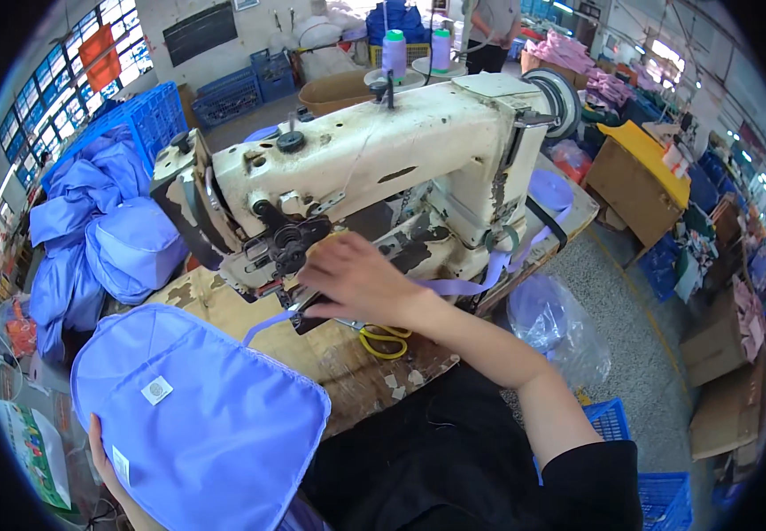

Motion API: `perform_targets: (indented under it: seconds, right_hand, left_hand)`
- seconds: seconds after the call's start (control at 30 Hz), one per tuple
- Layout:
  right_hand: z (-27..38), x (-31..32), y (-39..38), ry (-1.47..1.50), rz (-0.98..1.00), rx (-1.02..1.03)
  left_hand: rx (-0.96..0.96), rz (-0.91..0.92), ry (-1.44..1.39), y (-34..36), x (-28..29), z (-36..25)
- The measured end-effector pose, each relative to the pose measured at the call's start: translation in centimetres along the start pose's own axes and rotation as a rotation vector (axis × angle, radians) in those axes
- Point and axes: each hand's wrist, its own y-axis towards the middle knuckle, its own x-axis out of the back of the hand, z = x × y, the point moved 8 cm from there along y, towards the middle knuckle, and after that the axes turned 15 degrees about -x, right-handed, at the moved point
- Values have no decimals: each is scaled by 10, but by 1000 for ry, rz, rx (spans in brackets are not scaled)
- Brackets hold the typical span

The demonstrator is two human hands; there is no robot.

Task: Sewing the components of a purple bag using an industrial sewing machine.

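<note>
A rounded purple fabric piece [215, 425] with stitched edges and two small white labels fills the lower left. My left hand [97, 442] grips its left edge, mostly hidden behind the cloth. At the head of a worn white sewing machine [374, 146] is my right hand [352, 281], its fingers bent and thumb apart beside the needle area; I see nothing held between them. A narrow purple tape [467, 287] passes behind my right wrist and runs from the machine's foot to the fabric piece. Yellow-handled scissors [385, 342] lie on the worn table [348, 389], below my right wrist.
Purple sewn pieces [108, 217] are heaped at the left before a blue crate [166, 119]. Two purple thread cones [394, 55] stand behind the machine. A tape roll [549, 190] sits at the table's right end, above a clear plastic bag [564, 332]. Another person [494, 26] stands far back.
</note>
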Motion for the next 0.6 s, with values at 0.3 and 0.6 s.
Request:
perform_targets:
  seconds: [0.3, 0.6]
  right_hand:
    - [-58, 34, -31, -100, 107, -274]
    - [-68, 61, -46, -25, 154, -382]
  left_hand:
    - [38, -55, -195, 10, -14, -3]
    - [-105, 362, -107, 76, -74, 31]
